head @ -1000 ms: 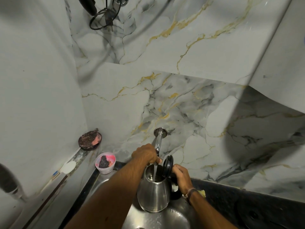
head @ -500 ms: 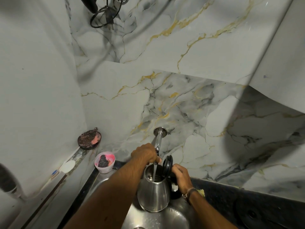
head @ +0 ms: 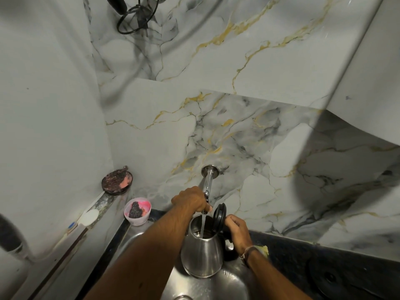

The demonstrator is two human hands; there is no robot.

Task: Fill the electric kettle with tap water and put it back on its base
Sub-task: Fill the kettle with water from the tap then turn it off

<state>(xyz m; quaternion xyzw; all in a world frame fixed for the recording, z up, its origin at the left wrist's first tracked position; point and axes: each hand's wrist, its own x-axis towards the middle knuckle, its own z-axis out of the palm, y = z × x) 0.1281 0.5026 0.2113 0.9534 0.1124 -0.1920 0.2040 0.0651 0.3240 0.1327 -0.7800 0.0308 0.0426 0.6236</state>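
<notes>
A steel electric kettle [head: 202, 254] stands upright in the sink under the wall tap [head: 207, 180], its black lid [head: 219, 216] flipped up. A stream of water [head: 203, 226] falls from the tap into the kettle's open mouth. My left hand [head: 191, 200] is closed on the tap handle at the spout's end. My right hand [head: 237, 231] grips the kettle's black handle on the right side. The round black kettle base [head: 331, 278] lies on the dark counter at the lower right.
The steel sink [head: 216, 286] fills the bottom centre. A pink cup with a dark scrubber [head: 137, 210] stands at its back left corner. A round dish with a pink scrub pad [head: 117, 181] sits on the ledge. Black cables [head: 134, 16] hang on the marble wall above.
The water stream into the kettle has grown clearer and fuller. Both hands and the kettle have stayed in place.
</notes>
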